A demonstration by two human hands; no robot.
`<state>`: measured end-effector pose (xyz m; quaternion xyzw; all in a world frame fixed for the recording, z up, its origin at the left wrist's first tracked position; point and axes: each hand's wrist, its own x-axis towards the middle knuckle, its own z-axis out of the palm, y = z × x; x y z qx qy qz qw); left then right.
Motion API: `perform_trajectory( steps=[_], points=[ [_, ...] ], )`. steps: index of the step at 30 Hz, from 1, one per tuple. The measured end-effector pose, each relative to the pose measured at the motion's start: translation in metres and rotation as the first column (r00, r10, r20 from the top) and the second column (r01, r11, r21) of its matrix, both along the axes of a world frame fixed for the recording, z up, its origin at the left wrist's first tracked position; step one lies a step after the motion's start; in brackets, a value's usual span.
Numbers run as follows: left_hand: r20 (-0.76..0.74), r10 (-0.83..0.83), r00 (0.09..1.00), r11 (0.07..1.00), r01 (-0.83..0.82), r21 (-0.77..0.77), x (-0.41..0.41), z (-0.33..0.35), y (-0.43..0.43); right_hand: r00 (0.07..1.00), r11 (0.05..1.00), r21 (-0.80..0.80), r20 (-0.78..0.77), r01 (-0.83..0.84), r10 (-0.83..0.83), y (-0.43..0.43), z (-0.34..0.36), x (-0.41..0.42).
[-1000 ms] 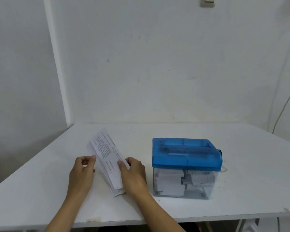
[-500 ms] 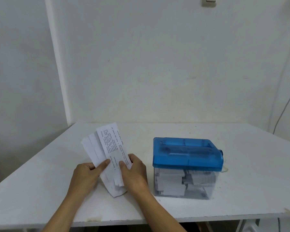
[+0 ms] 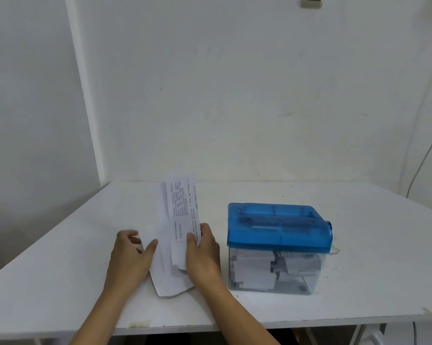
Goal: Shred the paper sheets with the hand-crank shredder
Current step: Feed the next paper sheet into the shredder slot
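Left grip (image 3: 129, 257): lower centre-left of the frame, resting on the table (image 3: 60, 270). My thumb tip touches the left edge of the paper sheets (image 3: 177, 220). My fingers are loosely curled and hold nothing.
Right grip (image 3: 202, 255): lower centre of the frame, clamped on the paper sheets. My thumb presses the printed front face; my fingers wrap behind the right edge.
Paper sheets: a narrow stack at the centre of the frame, between my two grips and just left of the shredder (image 3: 279, 227). The lower end rests on the table near its front edge. The upper end stands raised toward the wall. The front sheet carries printed lines too small to read.
Shredder: right of centre, standing on the table apart from my right grip. A translucent blue lid sits on a clear bin (image 3: 272, 272) holding shredded paper.
Cable (image 3: 424, 158): hangs down the wall at the right edge.
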<state>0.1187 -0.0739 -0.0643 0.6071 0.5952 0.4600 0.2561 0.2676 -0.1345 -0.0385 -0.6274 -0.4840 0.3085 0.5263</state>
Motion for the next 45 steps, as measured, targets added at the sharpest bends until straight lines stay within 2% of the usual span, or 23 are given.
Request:
perform_trajectory(
  steps=[3,6,9,11,16,19,21,24,27,29,31,33,36,41,45],
  points=[
    [0.053,-0.013,0.999,0.995,0.008,0.100,-0.001,0.005,-0.005,0.999,0.999,0.032,-0.038,-0.006,0.007,-0.002,0.001,0.001],
    [0.092,-0.184,0.979,0.982,0.179,0.059,-0.001,0.013,-0.020,0.999,0.998,0.044,-0.026,-0.034,0.035,-0.002,0.001,-0.001],
    [0.032,-0.362,0.931,0.931,0.361,0.050,0.008,0.021,-0.037,0.998,0.996,0.063,-0.002,-0.065,0.066,-0.001,-0.003,-0.003],
    [0.022,-0.428,0.903,0.902,0.425,0.078,0.012,0.018,-0.038,0.995,0.990,0.095,0.004,-0.103,0.103,-0.002,-0.004,-0.004],
    [0.154,-0.437,0.886,0.896,0.415,0.160,0.011,0.028,-0.040,0.974,0.950,0.213,0.072,-0.227,0.216,-0.010,0.005,-0.013],
    [0.239,-0.436,0.868,0.895,0.391,0.215,0.013,0.046,-0.044,0.956,0.918,0.269,0.056,-0.292,0.288,-0.023,0.030,-0.021],
    [0.321,-0.454,0.831,0.888,0.390,0.245,0.018,0.066,-0.051,0.954,0.909,0.291,0.041,-0.297,0.298,-0.035,0.054,-0.020],
    [0.475,-0.528,0.704,0.847,0.476,0.236,0.031,0.105,-0.067,0.948,0.897,0.318,0.023,-0.307,0.316,-0.052,0.093,-0.001],
    [0.529,-0.580,0.620,0.790,0.587,0.177,0.052,0.135,-0.076,0.944,0.915,0.297,-0.100,-0.274,0.315,-0.066,0.129,0.032],
    [0.541,-0.589,0.601,0.769,0.623,0.145,0.068,0.147,-0.076,0.970,0.931,0.303,-0.064,-0.205,0.234,-0.071,0.145,0.057],
    [0.485,-0.624,0.613,0.743,0.657,0.127,0.086,0.156,-0.075,0.991,0.944,0.302,0.054,-0.130,0.119,-0.073,0.153,0.079],
    [0.326,-0.657,0.680,0.743,0.657,0.128,0.105,0.161,-0.071,0.992,0.958,0.278,0.124,-0.068,0.034,-0.072,0.156,0.102],
    [0.132,-0.607,0.784,0.794,0.593,0.133,0.128,0.160,-0.064,0.978,0.975,0.222,0.203,-0.002,-0.044,-0.070,0.157,0.132],
    [0.041,-0.596,0.802,0.799,0.588,0.125,0.143,0.145,-0.057,0.913,0.992,0.124,0.403,0.009,-0.058,-0.072,0.141,0.158],
    [-0.121,-0.562,0.818,0.812,0.574,0.106,0.140,0.132,-0.059,0.864,0.993,0.112,0.499,0.023,-0.076,-0.070,0.122,0.159]
  ],
)
